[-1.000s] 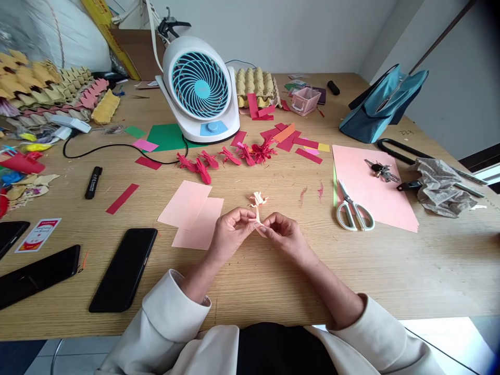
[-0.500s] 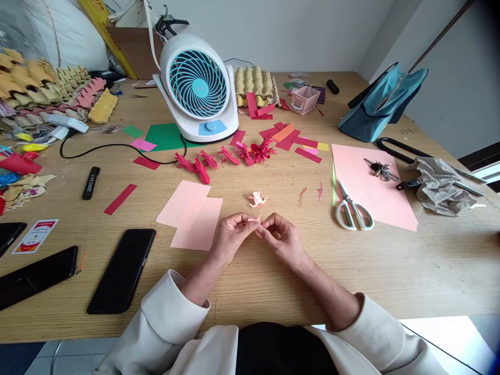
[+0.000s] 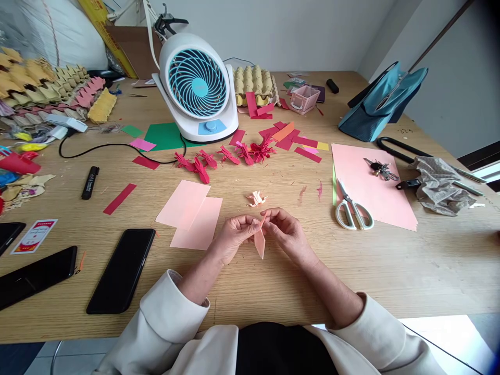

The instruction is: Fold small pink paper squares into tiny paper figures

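Note:
Between my two hands is a small folded piece of pale pink paper (image 3: 260, 244), its pointed flap hanging down toward me. My left hand (image 3: 235, 235) pinches it from the left with thumb and fingertips. From the right, my right hand (image 3: 288, 233) pinches its upper part near a thin upright strip. Just beyond my fingers lies a small cut and folded pale pink paper piece (image 3: 257, 198). Two overlapping pink sheets (image 3: 197, 224) lie left of my left hand. Farther back sits a row of folded red paper pieces (image 3: 226, 155).
White-handled scissors (image 3: 354, 209) rest partly on pink sheets (image 3: 375, 192) at the right, near keys (image 3: 382, 170). A white fan (image 3: 199, 88) stands at the back. Black phones, one (image 3: 121, 271) near my left arm, and a marker (image 3: 90, 183) lie left. Red paper strips (image 3: 287, 138) are scattered behind.
The folded pink paper has turned in my fingers, so its long pointed flap now shows below them. My right hand has shifted slightly, its fingers higher on the paper.

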### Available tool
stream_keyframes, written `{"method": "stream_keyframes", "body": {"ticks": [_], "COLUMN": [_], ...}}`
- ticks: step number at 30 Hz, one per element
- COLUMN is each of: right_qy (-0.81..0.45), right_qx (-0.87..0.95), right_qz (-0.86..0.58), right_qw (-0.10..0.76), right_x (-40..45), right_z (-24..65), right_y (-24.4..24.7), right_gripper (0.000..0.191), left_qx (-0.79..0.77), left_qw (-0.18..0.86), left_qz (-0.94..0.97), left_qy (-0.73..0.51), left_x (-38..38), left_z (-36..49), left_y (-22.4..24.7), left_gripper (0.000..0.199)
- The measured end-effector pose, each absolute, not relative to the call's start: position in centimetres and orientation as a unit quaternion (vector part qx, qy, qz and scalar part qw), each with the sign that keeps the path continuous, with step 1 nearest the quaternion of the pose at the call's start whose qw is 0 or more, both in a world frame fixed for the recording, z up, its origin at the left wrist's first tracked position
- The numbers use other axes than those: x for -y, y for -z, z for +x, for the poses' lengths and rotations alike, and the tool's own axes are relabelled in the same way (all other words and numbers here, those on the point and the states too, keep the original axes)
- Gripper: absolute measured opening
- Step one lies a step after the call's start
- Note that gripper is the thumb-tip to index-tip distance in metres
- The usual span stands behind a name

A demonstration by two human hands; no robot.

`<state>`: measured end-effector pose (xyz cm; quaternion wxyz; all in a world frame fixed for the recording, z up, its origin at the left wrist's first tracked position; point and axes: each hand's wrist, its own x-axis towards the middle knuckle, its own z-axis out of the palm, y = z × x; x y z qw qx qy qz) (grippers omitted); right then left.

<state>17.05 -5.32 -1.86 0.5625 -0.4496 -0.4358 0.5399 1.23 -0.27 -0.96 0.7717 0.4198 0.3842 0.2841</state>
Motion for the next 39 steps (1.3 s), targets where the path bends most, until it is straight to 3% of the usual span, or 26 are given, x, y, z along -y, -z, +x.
{"method": "stream_keyframes", "body": {"ticks": [8,21,28,39], "right_qy": [-0.54,-0.517,-0.414,-0.275], "right_qx": [0.426,0.49,0.545,0.634], "right_qz": [-0.446,-0.475,-0.532,-0.507], "right_qw": [0.573,0.517,0.498,0.514], "right_x": [5.2,5.3,5.5,5.8], "right_z": [17.0,17.2,17.5,17.5], "right_y": [1.9,1.8,1.8,1.2], "right_gripper": [0.02,0.009,0.002,0.009], "left_qx": [-0.377,-0.373,-0.369,-0.382], "left_qw": [0.756,0.635,0.673,0.718], "left_qz": [0.451,0.618,0.576,0.495], "left_qy": [-0.288,-0.274,-0.281,-0.305], "left_x": [0.3,0.2,0.1,0.5], "left_z": [1.3,0.9,1.0,1.3], "left_y": [0.8,1.8,1.2,0.5], "left_gripper": [0.035,0.027,0.029,0.035]}}
